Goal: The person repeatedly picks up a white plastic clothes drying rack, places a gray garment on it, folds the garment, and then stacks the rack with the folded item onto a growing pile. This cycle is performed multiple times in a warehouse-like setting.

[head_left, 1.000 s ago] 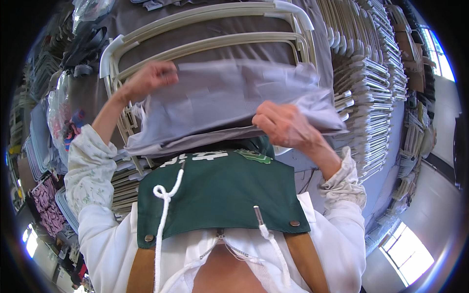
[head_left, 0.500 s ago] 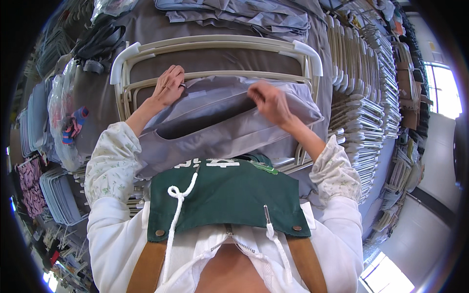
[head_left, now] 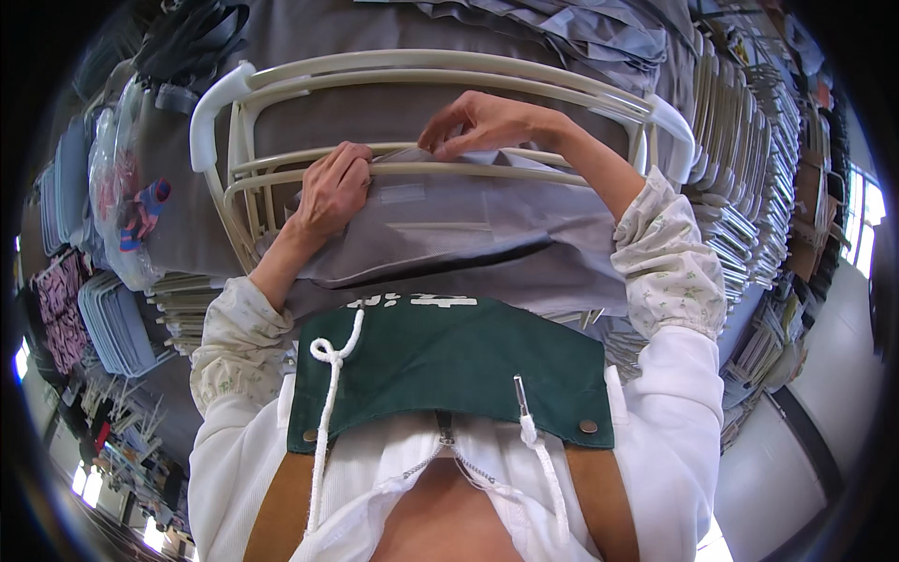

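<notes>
A folded cream tubular metal frame (head_left: 449,73) with white plastic corner pieces (head_left: 217,117) lies before me. Grey fabric (head_left: 459,211) hangs toward me from its lower bars (head_left: 534,171), with a dark slit-like opening across it. My left hand (head_left: 330,187) is closed on the upper edge of the fabric, beside the bar. Farther right, my right hand (head_left: 482,124) reaches over the bars, thumb and fingers pinching the same edge where it is pulled up in a small peak.
More grey fabric (head_left: 599,28) lies piled at the far side. Stacked cream frames (head_left: 740,122) line the right. To the left are dark straps (head_left: 192,42), a clear plastic bag (head_left: 117,187) and a red-and-blue item (head_left: 147,211).
My right hand has moved left and away from me, from over the fabric's opening to its upper edge. The opening has narrowed. My left hand has curled tighter at the bar.
</notes>
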`<move>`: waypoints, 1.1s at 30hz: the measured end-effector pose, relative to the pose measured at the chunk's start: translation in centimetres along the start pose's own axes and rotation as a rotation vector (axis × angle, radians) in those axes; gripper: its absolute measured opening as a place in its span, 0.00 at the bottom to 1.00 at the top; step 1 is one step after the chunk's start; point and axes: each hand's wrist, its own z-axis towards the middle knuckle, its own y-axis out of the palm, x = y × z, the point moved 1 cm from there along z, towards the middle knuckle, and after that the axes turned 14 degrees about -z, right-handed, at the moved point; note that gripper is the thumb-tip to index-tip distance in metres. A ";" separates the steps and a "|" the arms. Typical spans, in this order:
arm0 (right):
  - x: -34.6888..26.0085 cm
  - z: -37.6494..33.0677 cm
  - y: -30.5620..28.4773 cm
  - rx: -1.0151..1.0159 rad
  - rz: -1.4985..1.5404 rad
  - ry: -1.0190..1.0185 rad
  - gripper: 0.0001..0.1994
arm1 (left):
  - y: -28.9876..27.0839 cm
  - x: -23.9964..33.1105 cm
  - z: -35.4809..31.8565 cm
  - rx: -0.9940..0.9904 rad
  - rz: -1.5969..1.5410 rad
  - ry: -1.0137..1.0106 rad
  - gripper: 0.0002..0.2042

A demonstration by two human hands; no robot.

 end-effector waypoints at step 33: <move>-2.2 -3.1 6.7 0.643 -0.559 -0.281 0.13 | -2.5 -6.8 5.3 -0.567 -0.965 -0.817 0.15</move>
